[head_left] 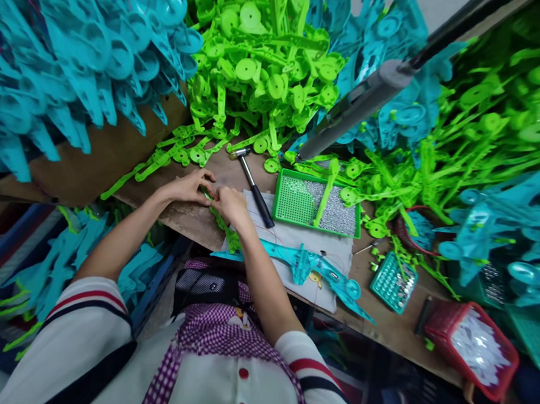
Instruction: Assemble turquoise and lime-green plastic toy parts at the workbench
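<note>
My left hand (189, 187) and my right hand (228, 203) meet over the front edge of the workbench. Between them is one end of a green plastic part (225, 228), which slants down toward the cloth; my fingers are bent round it. A turquoise plastic part (300, 263) lies on the light cloth (291, 224), right of my right forearm, with thin wires on it. Just right of my hands rests a hammer (256, 189) with a black handle. Beyond it stands a green tray (318, 203) holding small metal pieces, with a green part lying across it.
Green parts (260, 67) are heaped at the back, turquoise parts (91, 51) at the left. A grey tool (358, 107) hangs over the bench. Rightward are a small teal tray (394, 282) and a red bin (480, 349) of white pieces. A crate below holds turquoise parts.
</note>
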`<state>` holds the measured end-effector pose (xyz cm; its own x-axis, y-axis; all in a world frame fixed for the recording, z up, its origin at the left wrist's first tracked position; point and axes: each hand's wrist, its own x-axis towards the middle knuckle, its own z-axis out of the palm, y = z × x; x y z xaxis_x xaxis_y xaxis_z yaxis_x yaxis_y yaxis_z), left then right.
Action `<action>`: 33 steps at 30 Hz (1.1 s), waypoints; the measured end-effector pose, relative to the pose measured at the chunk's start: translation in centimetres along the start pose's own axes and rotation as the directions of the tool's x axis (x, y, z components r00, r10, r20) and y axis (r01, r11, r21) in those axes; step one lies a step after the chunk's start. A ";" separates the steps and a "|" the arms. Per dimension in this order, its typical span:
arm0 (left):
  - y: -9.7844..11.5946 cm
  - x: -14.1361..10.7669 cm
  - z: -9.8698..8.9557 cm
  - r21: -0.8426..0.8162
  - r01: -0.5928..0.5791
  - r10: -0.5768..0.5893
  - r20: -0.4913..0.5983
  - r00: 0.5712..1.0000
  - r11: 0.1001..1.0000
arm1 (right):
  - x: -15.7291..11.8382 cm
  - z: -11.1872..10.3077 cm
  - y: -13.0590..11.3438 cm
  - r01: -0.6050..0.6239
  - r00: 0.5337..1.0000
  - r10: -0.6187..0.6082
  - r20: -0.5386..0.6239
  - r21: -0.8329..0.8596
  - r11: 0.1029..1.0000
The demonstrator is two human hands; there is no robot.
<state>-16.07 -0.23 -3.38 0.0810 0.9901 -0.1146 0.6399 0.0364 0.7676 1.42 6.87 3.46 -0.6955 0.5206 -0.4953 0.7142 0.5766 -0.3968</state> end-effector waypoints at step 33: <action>0.0 -0.2 -0.9 -0.008 -0.004 0.004 0.094 0.996 1.000 | 1.4 1.2 2.7 0.085 0.986 -0.142 0.091 0.460 0.884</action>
<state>-16.73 -0.28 -2.78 0.1552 0.9732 -0.1700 0.6334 0.0340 0.7731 2.44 8.39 0.79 -0.7799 0.3736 -0.5022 0.6085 0.2643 -0.7483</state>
